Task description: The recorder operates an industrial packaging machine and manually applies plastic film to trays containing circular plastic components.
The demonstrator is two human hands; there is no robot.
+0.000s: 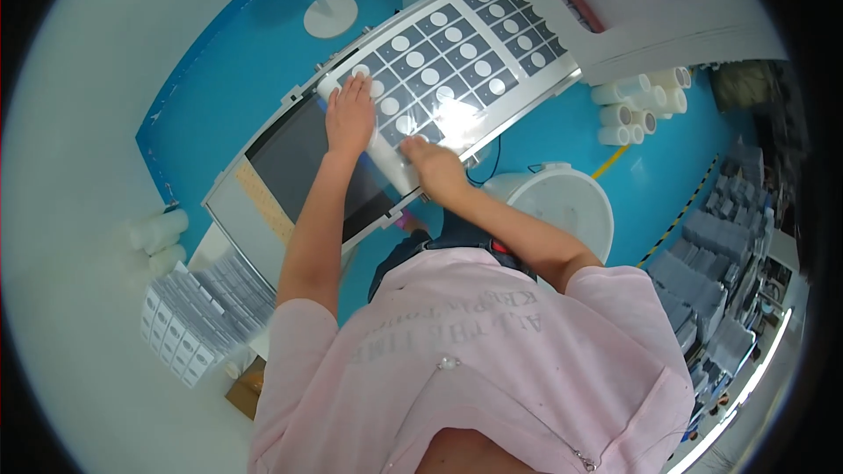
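Note:
A printed sheet (467,51) with rows of grey rectangles and white ovals covers the far right part of a long machine bed. At its left end, a pale white band (392,167) runs across the bed. My left hand (350,116) lies flat with fingers stretched out, over the far part of this band and the sheet's end. My right hand (435,168) rests at the sheet's near left corner, beside the band. Its fingertips are blurred, so whether they grip the sheet cannot be made out. Left of both hands lies a dark panel (290,158) set in the bed.
Behind the bed stands a white fan (330,16). A white round bin (566,206) is at my right, near several film rolls (645,105). Stacked printed sheets (206,312) lie at the lower left. A large white machine housing (676,35) overhangs the bed's right end.

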